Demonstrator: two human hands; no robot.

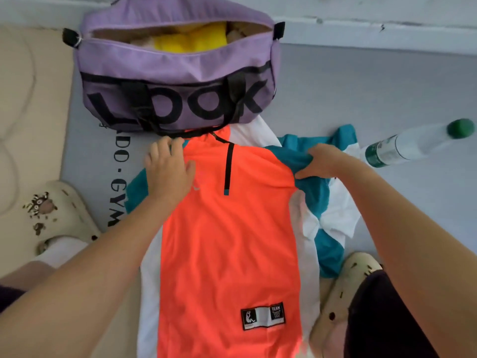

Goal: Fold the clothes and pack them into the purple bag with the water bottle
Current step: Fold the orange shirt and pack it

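Observation:
An orange, white and teal shirt (pixel 227 228) lies flat on the grey mat in front of me, collar toward the purple bag (pixel 178 73). The bag stands unzipped with a yellow garment (pixel 191 37) inside. My left hand (pixel 167 171) presses flat on the shirt's left shoulder. My right hand (pixel 322 164) pinches the teal right sleeve at the shoulder. A clear water bottle (pixel 413 143) with a green cap lies on its side to the right of the shirt.
The grey mat (pixel 374 86) carries printed letters at its left side. A beige floor strip (pixel 28 99) runs along the left. My two cream slippers, left (pixel 64 215) and right (pixel 346 293), flank the shirt. A pale wall base (pixel 361 27) lies behind the bag.

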